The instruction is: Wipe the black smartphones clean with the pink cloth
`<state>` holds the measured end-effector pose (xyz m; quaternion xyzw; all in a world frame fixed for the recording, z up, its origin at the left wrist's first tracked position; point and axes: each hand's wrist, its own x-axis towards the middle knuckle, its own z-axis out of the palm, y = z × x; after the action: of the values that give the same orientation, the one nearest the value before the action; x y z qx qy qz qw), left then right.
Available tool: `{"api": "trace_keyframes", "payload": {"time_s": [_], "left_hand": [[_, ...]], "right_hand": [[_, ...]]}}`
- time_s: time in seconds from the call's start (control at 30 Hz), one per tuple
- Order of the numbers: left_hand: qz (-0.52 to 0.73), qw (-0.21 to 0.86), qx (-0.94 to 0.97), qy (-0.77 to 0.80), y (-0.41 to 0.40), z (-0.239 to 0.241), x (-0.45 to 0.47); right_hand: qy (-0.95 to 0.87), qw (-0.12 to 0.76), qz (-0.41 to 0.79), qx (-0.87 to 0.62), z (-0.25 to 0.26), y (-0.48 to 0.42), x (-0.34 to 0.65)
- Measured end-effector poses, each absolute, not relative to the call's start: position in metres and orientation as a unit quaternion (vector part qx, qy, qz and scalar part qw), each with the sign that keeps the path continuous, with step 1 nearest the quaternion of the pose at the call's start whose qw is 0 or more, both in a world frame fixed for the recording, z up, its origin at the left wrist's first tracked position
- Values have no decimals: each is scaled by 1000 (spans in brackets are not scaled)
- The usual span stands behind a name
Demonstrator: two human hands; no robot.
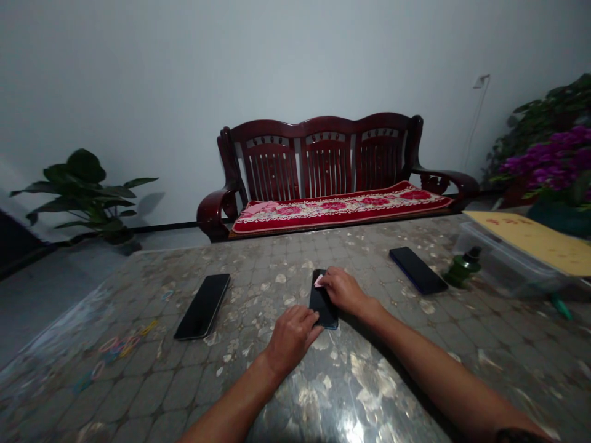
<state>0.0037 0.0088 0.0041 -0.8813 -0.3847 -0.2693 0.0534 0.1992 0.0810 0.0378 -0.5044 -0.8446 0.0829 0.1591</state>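
Apparently, your left hand [293, 333], slightly spread, steadies the middle phone [327, 317] at its near end while your right hand [344, 290] pinches a pink scrap [318, 281] at the far.

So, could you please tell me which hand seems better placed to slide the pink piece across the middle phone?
Probably the right hand: it pinches the pink piece near the far end of the middle phone, while the left hand rests at the near end, perhaps steadying it.
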Motion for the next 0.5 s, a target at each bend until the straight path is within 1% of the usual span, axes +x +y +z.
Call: {"api": "trace_keyframes", "payload": {"time_s": [0.1, 0.3, 0.4, 0.5], "left_hand": [[-269, 54, -881, -385, 9, 4, 4], [-287, 65, -879, -375, 7, 2, 3], [-295, 69, -882, -360, 6, 0, 2], [-305, 58, -887, -342, 7, -1, 3]], "right_hand": [[-867, 162, 118, -457, 37, 70, 197], [-795, 228, 120, -549, 34, 76, 204], [-784, 241, 140, -555, 30, 84, 200], [-775, 282, 179, -536, 28, 94, 186]]}}
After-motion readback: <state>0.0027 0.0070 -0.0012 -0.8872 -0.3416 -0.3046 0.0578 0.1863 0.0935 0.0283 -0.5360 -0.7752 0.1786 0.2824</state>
